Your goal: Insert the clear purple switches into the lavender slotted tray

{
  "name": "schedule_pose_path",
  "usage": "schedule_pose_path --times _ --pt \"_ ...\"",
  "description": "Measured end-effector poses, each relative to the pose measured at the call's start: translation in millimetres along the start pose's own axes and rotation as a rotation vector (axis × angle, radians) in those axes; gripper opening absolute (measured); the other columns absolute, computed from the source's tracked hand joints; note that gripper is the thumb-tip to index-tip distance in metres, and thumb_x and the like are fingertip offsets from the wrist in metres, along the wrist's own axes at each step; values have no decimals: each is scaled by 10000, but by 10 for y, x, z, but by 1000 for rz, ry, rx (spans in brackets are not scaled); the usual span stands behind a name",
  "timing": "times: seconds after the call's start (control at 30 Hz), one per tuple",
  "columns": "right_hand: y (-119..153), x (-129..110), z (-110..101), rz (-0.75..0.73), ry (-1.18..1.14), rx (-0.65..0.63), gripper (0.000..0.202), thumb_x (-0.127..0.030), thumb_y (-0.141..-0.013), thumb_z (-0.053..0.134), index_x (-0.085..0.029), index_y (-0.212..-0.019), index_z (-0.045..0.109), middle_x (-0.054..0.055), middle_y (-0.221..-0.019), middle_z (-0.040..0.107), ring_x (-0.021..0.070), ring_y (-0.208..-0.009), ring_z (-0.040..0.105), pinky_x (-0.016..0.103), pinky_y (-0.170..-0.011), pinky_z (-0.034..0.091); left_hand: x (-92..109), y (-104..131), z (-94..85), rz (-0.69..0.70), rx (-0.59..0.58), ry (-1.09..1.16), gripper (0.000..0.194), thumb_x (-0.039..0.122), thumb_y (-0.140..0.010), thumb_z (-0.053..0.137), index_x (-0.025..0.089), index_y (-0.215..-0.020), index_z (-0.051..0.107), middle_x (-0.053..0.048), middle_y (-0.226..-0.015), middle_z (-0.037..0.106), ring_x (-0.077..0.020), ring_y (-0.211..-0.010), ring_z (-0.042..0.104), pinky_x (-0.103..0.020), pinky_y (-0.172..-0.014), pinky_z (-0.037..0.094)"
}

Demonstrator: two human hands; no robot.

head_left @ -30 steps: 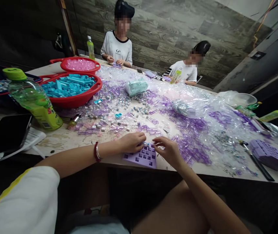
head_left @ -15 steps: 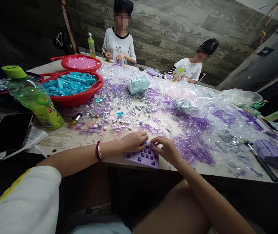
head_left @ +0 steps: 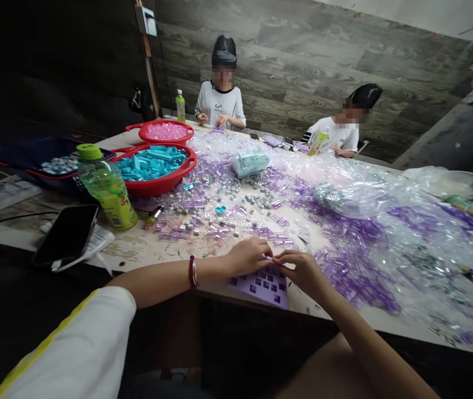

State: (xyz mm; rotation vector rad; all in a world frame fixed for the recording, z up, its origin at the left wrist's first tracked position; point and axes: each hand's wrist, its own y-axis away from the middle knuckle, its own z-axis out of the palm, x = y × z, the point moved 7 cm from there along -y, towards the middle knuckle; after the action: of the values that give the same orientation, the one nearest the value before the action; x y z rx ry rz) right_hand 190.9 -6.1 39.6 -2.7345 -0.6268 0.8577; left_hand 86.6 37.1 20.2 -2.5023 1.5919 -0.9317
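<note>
At the table's near edge lies a flat purple panel [head_left: 277, 298] with rows of square holes. Over its far side my left hand [head_left: 250, 257] is closed in a pinch, fingertips near the top of the panel. Opposite it, my right hand [head_left: 305, 270] also pinches, its thumb and forefinger meeting the left fingertips. Whatever sits between the fingers is too small to name. Beyond the hands lie loose clear-purple plastic pieces [head_left: 278, 238], and to the right is a larger heap of purple pieces [head_left: 367, 277].
Left stand a green-capped bottle [head_left: 114, 199], a phone [head_left: 68, 234], a red basket [head_left: 190, 166] of blue parts, a smaller red basket [head_left: 140, 133] of pink parts and a dark basket [head_left: 8, 155]. A wrapped pack [head_left: 251, 163] lies mid-table. Two people [head_left: 220, 105] sit across.
The view has swung left, so the scene sits further right and lower. My fingertips, slightly apart over the panel before, now come together.
</note>
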Motion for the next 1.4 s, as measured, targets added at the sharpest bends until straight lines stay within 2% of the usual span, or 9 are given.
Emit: schedule_pose_path --times 0.2,0.3,0.5,0.67,0.77,1.03,1.13,1.27,1.4 --pt "-14 -36 1 -4 33 -37 243 -374 -884 559 -253 -785 745 53 -758 718 192 -659 674 286 -603 511 31 -7 -11 23 -21 20 157 298 -873 574 156 -922 621 -47 -953 625 -178 -908 580 -269 -777 444" --pt "-32 -18 7 15 36 -54 219 -334 -872 582 -239 -756 742 49 -751 722 187 -642 674 280 -598 511 67 -3 -8 56 -14 8 126 257 -883 552 154 -924 612 -50 -966 620 -177 -923 570 -270 -787 443" --pt "-105 6 23 0 62 -107 139 -217 -811 639 -229 -720 743 59 -787 740 225 -765 701 300 -697 533 100 -17 3 132 35 -9 106 227 -864 565 137 -899 609 -72 -950 613 -199 -981 523 -304 -883 433" --pt "-175 20 70 33 135 -219 150 -193 -783 655 -244 -669 739 21 -668 726 175 -560 658 267 -577 483 114 -30 21 171 15 -49 90 218 -843 585 131 -855 606 -86 -931 617 -210 -992 505 -319 -912 431" --pt "-190 49 71 49 141 -231 141 -208 -766 669 -245 -646 734 11 -614 713 163 -511 639 256 -533 457 127 -25 40 197 -3 -79 86 209 -844 578 128 -856 605 -92 -938 619 -211 -1000 500 -330 -942 416" --pt "-88 10 79 60 132 -128 160 -132 -764 653 -250 -708 744 23 -719 736 206 -587 678 286 -561 511 71 18 43 139 4 -96 135 273 -872 558 147 -889 601 -74 -963 622 -197 -969 527 -319 -890 431" --pt "-39 -44 55 34 89 -108 165 -135 -785 633 -255 -789 746 28 -804 738 213 -711 693 310 -653 546 72 40 43 129 2 -143 165 296 -890 532 147 -908 599 -70 -968 619 -194 -938 544 -329 -885 425" --pt "14 24 -180 52 134 53 116 -206 -786 650 -254 -842 740 55 -994 713 259 -1001 635 431 -874 511 78 78 -2 127 32 -153 181 304 -874 551 154 -961 602 -61 -1020 619 -200 -977 546 -335 -907 414" --pt "-14 243 -385 114 220 199 127 -245 -818 604 -224 -865 720 66 -914 715 249 -919 643 438 -830 517 91 103 -39 126 22 -159 198 291 -867 557 153 -1003 596 -68 -1051 612 -207 -984 550 -337 -875 431"
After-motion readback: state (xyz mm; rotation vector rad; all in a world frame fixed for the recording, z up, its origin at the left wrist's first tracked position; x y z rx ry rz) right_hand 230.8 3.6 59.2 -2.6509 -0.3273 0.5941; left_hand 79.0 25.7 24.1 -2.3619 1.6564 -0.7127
